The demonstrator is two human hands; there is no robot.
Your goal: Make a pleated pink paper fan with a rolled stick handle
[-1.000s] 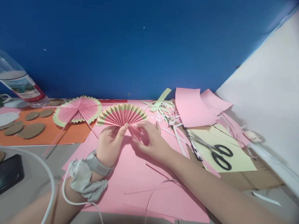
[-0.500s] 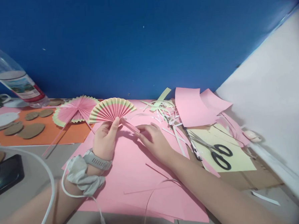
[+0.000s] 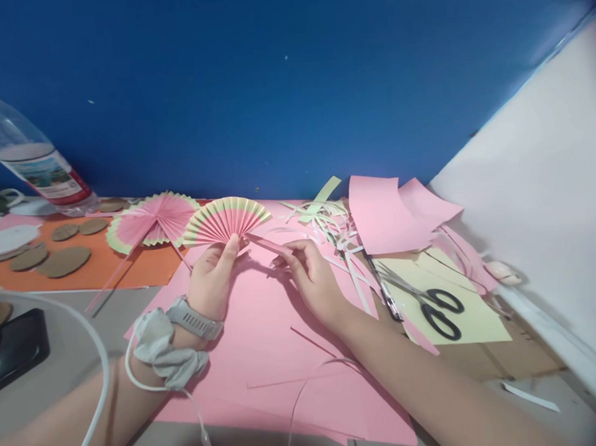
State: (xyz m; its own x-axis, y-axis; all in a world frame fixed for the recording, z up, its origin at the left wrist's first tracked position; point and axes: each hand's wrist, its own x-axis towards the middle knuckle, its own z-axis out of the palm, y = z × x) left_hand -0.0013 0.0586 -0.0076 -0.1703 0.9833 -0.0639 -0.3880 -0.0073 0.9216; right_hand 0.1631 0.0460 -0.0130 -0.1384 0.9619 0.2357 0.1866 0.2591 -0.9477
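Note:
My left hand [image 3: 213, 271] pinches the base of a pleated paper fan [image 3: 226, 219], pink with a pale green rim, thumb on top of the folds. From the fan's base a narrow pink paper strip [image 3: 268, 243] runs to the right. My right hand [image 3: 308, 272] grips the outer end of that strip between thumb and fingers. Beneath both hands lie large pink paper sheets [image 3: 265, 358]. Another pleated fan [image 3: 151, 221] with two long pink strips lies just left of the held one.
Cardboard discs [image 3: 64, 262] lie on orange paper [image 3: 145, 274] at left, by a plastic bottle [image 3: 50, 173] and a phone [image 3: 15, 351]. To the right are shredded paper strips [image 3: 328, 225], scissors [image 3: 427, 303], a pen [image 3: 389, 298] and pink sheets [image 3: 390, 211]. A white cable [image 3: 97, 340] crosses my left forearm.
My right hand has shifted slightly to the right, and the strip now shows more length between my hands. The held fan has turned a little; my left hand stays nearly in place.

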